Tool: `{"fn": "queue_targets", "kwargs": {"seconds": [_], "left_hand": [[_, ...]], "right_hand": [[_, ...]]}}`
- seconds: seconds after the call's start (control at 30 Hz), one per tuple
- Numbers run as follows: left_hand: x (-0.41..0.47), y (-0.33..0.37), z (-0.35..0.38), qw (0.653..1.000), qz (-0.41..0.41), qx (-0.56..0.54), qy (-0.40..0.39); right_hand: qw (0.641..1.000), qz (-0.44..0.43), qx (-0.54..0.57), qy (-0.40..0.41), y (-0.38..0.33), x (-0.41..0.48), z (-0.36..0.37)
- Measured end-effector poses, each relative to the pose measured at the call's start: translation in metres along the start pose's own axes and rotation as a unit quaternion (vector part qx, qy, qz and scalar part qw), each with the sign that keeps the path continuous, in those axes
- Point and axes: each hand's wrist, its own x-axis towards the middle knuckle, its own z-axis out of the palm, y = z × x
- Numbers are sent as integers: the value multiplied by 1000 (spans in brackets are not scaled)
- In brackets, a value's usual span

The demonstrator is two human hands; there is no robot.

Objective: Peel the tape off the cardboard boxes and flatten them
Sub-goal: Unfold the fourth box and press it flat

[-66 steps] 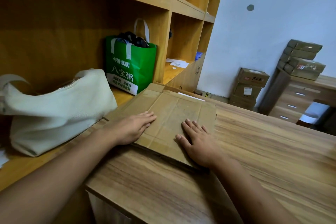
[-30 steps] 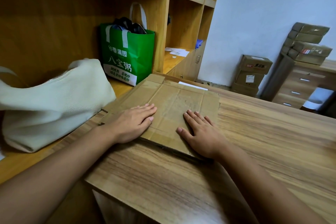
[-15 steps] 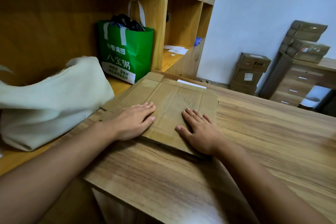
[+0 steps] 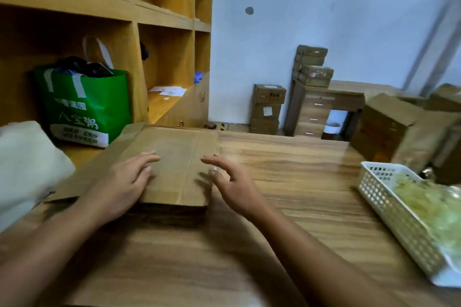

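Your flattened cardboard [image 4: 174, 157] lies on the wooden table [image 4: 287, 194], tucked into the far left corner by the shelf unit [image 4: 159, 20]. I judge that is where you want done pieces, out of the working space. Your left hand [image 4: 119, 182] is over its near left part, fingers loose and nearly straight, gripping nothing. The blur keeps me from telling whether the palm presses down or only hovers. Your right hand [image 4: 234, 182] is at the cardboard's right edge, fingers spread and slightly bent, also holding nothing, and it looks lifted clear of the surface. With both hands free and the sheet lying flat, this piece seems finished. The unflattened boxes [image 4: 384, 127] stand at the far right of the table, beyond the white basket [image 4: 381, 207], so your right hand is the better placed to fetch the next one. A green bag [image 4: 87, 107] sits on the shelf, clear of your work
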Motion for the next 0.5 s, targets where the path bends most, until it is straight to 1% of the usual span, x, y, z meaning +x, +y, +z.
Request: {"fn": "queue_targets", "kwargs": {"seconds": [0.07, 0.13, 0.2, 0.27, 0.33, 0.43, 0.5], "left_hand": [[-13, 31, 7, 999, 26, -28, 11], [-31, 65, 21, 997, 63, -49, -7], [-49, 97, 45, 992, 108, -46, -42], [-63, 122, 73, 986, 144, -19, -87], [-74, 140, 100, 980, 154, -6, -122], [-84, 156, 131, 976, 143, -6, -163], [-88, 163, 144, 973, 149, -15, -176]], "right_hand": [[999, -9, -6, 30, 7, -25, -20], [999, -4, -23, 42, 17, -53, -41], [996, 13, -79, 41, 32, -82, -60], [986, 47, -161, 22, 47, -111, -77], [972, 78, -224, -3, 61, -141, -90], [953, 100, -286, -8, 74, -183, -106], [943, 102, -316, -11, 79, -204, -114]]}}
